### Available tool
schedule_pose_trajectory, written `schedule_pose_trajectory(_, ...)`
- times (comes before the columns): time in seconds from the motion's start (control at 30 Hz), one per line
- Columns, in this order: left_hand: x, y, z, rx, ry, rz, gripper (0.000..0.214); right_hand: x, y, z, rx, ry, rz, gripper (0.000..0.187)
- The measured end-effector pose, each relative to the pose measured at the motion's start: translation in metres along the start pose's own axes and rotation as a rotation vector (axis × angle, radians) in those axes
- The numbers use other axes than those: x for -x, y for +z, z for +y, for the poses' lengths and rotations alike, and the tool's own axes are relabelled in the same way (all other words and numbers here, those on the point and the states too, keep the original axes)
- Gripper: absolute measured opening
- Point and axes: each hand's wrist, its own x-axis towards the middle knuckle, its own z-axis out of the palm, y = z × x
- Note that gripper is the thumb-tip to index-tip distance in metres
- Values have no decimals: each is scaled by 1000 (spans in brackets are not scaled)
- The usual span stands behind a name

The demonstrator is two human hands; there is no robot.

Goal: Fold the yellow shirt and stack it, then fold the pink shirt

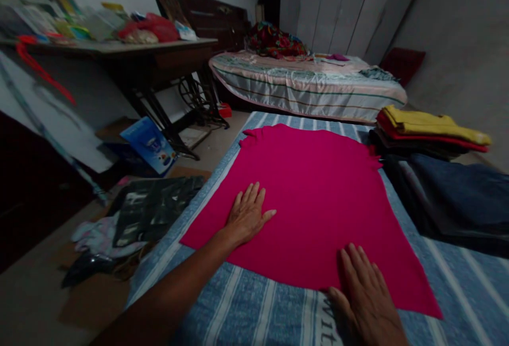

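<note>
A bright pink shirt (314, 192) lies spread out on a blue-and-white striped bed cover (246, 293), its small ruffled sleeves at the far corners. My left hand (248, 213) rests flat on the left part of the cloth, fingers outstretched and thumb apart. Near the hem at the lower right, my right hand (363, 287) has its fingers stretched over the fabric; its thumb is by the hem's edge. Neither hand grips anything.
To the right are a folded stack with a yellow garment (433, 126) on top and folded dark trousers (465, 192). A second bed (310, 83) stands behind. At left are a cluttered sewing table (159, 48), a blue box (149, 144) and a dark bag (151, 208) on the floor.
</note>
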Motion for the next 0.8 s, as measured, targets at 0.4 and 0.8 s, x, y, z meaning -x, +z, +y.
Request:
schedule_pose_trajectory(0.4,4,-8,-28,162,7,32,63,-16,-1,-44,-152,-274,12,49)
schedule_pose_trajectory(0.8,-3,-2,-81,-11,-29,63,55,-113,-35,-193,-565,-566,-428,67)
